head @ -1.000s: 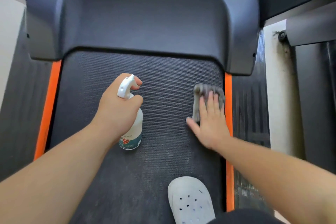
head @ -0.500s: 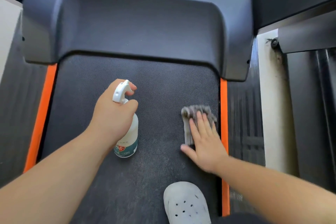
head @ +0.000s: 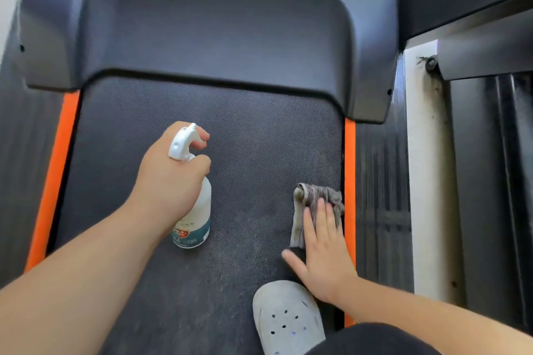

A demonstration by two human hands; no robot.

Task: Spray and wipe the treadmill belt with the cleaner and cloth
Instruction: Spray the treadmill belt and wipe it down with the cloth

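Treadmill belt [head: 253, 135]: black, fine dotted grain, fills frame centre, two orange side strips [head: 349, 170], smooth moulded dark hood [head: 207, 26] across the top. One white plastic spray bottle [head: 193, 220], left of centre, rounded body, teal label, print too blurred to read; left hand [head: 170, 181] wrapped round its neck, finger on the trigger. One grey crumpled cloth [head: 313, 200], right of centre beside the orange strip; right hand [head: 324, 245] flat, fingers spread, pressing it onto the belt. One pale perforated clog [head: 285, 323], bottom centre.
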